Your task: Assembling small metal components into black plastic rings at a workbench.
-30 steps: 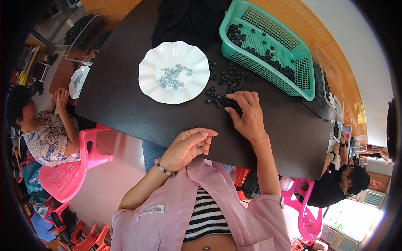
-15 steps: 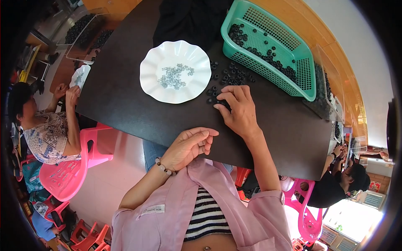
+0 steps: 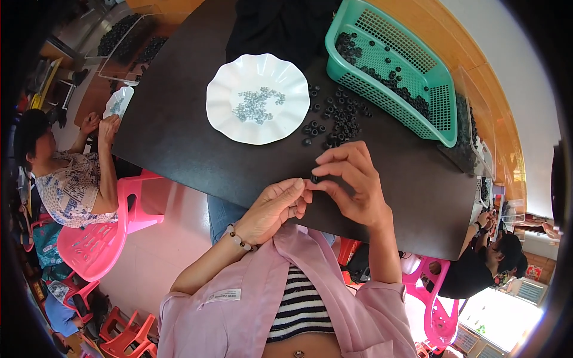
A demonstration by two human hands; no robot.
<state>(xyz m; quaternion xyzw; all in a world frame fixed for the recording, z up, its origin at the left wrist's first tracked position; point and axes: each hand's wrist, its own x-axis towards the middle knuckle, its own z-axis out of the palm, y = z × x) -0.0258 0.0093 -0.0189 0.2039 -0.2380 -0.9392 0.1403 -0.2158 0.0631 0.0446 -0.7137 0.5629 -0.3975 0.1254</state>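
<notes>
My left hand (image 3: 277, 206) is over the table's near edge, its thumb and index finger pinched together. Whatever may be in that pinch is too small to make out. Close by, my right hand (image 3: 358, 188) holds a small black round piece (image 3: 314, 178) between thumb and fingertips, right at the tip of my left index finger. Beyond the hands lies a loose pile of similar black pieces (image 3: 343, 116), some showing a hollow opening. Left of the pile, a white wavy-rimmed plate (image 3: 221, 122) bears many tiny clear pieces (image 3: 256, 106).
A green plastic basket (image 3: 388, 98) with more black pieces stands at the far right, beside a clear bin (image 3: 468, 128). Dark cloth (image 3: 274, 30) lies behind the plate. One person (image 3: 74, 179) sits at the left near a pink chair (image 3: 89, 247); another person (image 3: 483, 265) is at the right.
My right hand has come back from the pile toward me, bringing a small black round piece to my left fingertips. My left hand stays almost in place.
</notes>
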